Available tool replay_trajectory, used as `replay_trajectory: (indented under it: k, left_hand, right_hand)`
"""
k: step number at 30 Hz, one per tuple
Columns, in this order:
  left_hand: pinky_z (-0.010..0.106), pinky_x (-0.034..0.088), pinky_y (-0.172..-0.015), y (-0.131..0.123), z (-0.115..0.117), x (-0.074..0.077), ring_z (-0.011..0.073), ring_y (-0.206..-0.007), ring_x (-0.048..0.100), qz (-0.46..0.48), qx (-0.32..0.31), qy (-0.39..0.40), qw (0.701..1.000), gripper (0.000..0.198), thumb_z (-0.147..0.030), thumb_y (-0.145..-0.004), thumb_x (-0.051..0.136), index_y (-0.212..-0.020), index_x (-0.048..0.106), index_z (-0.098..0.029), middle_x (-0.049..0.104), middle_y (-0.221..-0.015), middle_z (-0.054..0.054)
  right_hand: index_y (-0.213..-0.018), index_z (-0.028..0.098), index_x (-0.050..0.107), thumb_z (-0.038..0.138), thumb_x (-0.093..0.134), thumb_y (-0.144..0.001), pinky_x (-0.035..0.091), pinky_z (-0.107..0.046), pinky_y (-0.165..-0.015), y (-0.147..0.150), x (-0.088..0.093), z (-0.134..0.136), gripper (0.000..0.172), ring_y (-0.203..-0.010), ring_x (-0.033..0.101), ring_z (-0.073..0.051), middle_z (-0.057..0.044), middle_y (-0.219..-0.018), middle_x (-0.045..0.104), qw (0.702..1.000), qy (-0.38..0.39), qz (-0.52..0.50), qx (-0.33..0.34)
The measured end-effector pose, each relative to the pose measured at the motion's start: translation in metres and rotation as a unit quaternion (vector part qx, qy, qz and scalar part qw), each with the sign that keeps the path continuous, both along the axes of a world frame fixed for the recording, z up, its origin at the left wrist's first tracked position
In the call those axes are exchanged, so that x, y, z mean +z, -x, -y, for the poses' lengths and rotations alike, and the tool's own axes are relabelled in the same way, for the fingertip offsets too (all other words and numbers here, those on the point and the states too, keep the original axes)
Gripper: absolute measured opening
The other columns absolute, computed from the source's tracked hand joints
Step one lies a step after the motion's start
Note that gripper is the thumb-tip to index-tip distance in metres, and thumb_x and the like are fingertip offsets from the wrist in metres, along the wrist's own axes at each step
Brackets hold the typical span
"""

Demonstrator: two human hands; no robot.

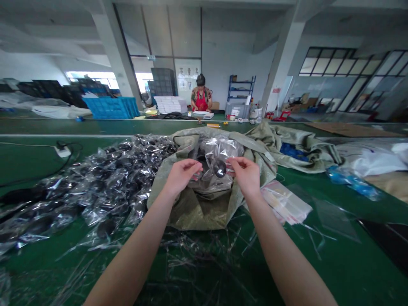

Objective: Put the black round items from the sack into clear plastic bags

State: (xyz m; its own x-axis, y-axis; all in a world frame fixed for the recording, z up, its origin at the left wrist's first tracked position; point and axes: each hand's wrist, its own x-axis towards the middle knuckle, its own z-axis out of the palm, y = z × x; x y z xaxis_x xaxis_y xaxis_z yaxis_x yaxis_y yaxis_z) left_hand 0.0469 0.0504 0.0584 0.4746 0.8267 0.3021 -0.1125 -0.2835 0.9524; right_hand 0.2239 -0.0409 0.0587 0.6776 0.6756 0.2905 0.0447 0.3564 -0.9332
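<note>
Two hands, our left hand [182, 176] and right hand [246, 175], stand apart, each pinching a clear plastic bag [219, 153] at twelve o'clock; its slippery film could escape us and drop into the woven sack [197, 214].

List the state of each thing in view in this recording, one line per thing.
Left hand: fingers pinching the clear plastic bag
Right hand: fingers pinching that bag
Dark round item: inside the bag
Olive woven plastic sack: open, slumped
Heap of clear bags with black contents: loosely spread
White power strip: lying flat, cable attached
Co-worker in red apron: head bowed, facing the bench
</note>
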Motion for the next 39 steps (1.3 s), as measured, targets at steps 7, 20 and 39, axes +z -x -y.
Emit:
replay_trajectory:
  k: [7,20,39]
  left_hand:
    - [0.023,0.046,-0.05,-0.001,0.007,0.005,0.0118,-0.055,0.056,-0.046,-0.004,-0.06,0.997,0.025,-0.039,-0.067,0.075,-0.079,0.074,-0.016,0.07,-0.072,0.003]
    - [0.03,0.054,-0.074,-0.01,0.012,0.0,0.0185,-0.079,0.068,0.111,0.018,-0.017,0.994,0.032,-0.044,-0.072,0.073,-0.084,0.069,-0.014,0.074,-0.087,0.008]
    - [0.029,0.06,-0.058,-0.007,0.011,0.0,0.0217,-0.085,0.069,0.123,-0.04,0.011,0.992,0.037,-0.04,-0.069,0.076,-0.096,0.066,-0.017,0.072,-0.089,0.006]
  right_hand:
    - [-0.073,0.018,0.07,0.038,0.078,-0.063,0.06,-0.031,-0.055,0.005,0.013,0.006,0.025,-0.068,0.07,-0.021,-0.005,-0.072,0.072,1.0,-0.018,0.002,0.014]
    - [-0.077,0.019,0.073,0.039,0.076,-0.068,0.061,-0.029,-0.059,0.012,0.016,0.015,0.022,-0.072,0.07,-0.019,-0.004,-0.077,0.074,0.993,-0.005,0.047,0.106]
    - [-0.083,0.022,0.071,0.038,0.077,-0.068,0.06,-0.03,-0.062,0.001,0.013,0.011,0.023,-0.072,0.068,-0.017,0.0,-0.073,0.071,0.992,-0.051,0.052,0.103]
